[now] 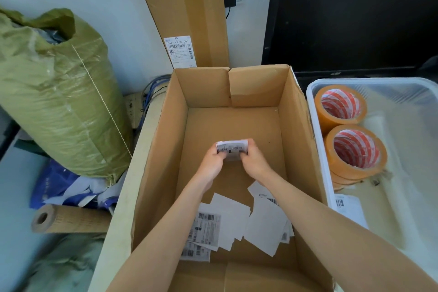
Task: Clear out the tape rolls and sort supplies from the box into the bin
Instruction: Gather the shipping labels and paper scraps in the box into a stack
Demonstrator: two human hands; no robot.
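Cardboard box (pixel 166 125) holding labels (pixel 227 218), bin (pixel 403 140) holding tape rolls (pixel 353 149)

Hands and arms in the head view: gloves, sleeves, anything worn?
Nothing worn that shows. The left hand and the right hand are bare, without gloves, and no rings can be made out. Both forearms are bare up to the frame edge: no sleeves, watch, bands, cables or markings in view.

A bulging green woven sack (pixel 57 99) stands at left against the pale wall, with blue and white plastic bags (pixel 71 193) and a cardboard tube (pixel 68 219) lying at its foot. Tall flat cardboard (pixel 187 7) bearing a shipping label (pixel 180 51) leans on the wall, and a black monitor (pixel 350 21) stands at right
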